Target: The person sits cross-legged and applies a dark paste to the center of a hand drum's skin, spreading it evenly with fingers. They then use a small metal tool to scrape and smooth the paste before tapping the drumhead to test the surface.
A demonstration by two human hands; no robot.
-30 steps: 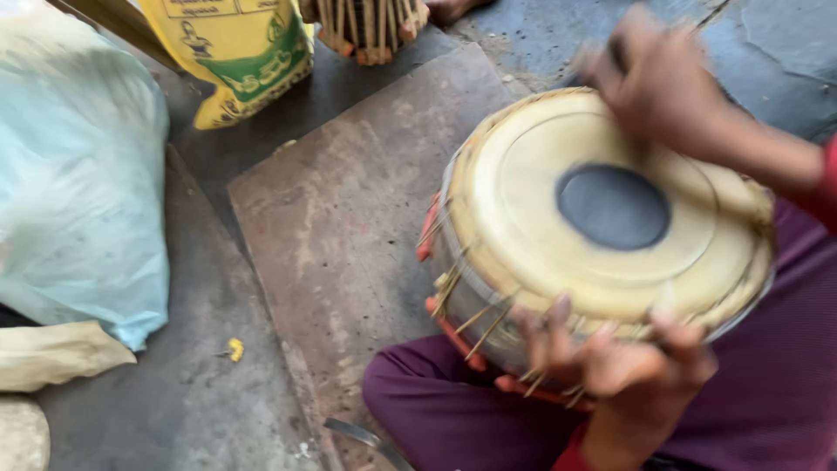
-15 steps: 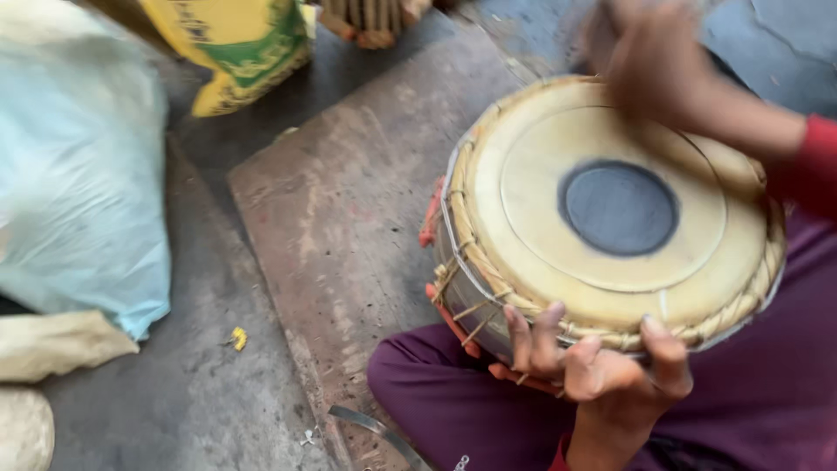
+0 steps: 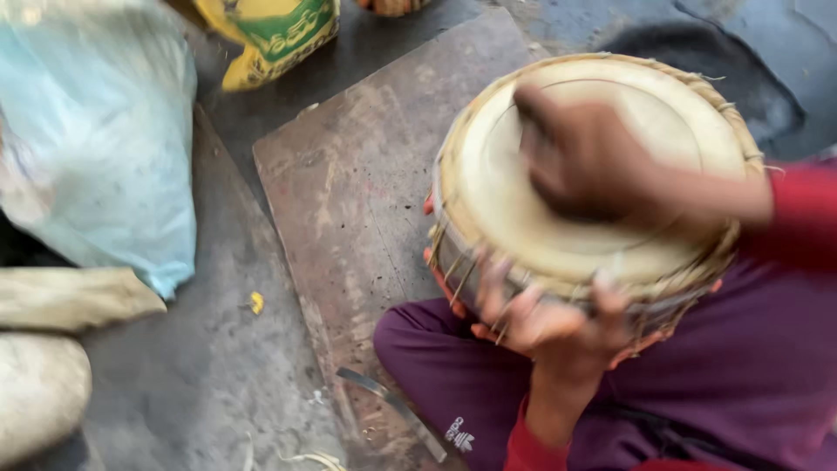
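Left hand (image 3: 545,318) clamped on drum (image 3: 523,227) rim near lap; right hand (image 3: 593,161) blurred on drumhead, grip unclear; lacing half-tightened, seemingly.

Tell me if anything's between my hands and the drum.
Nothing visible is. The left hand grips the near rim of the drum, fingers in its lacing. The right hand, blurred, lies over the drumhead; whether it touches cannot be told.

Matt cream hide drum (image 3: 558,218) with rough woven lacing, worn scuffed board (image 3: 357,201), thin glossy plastic bag (image 3: 96,148)
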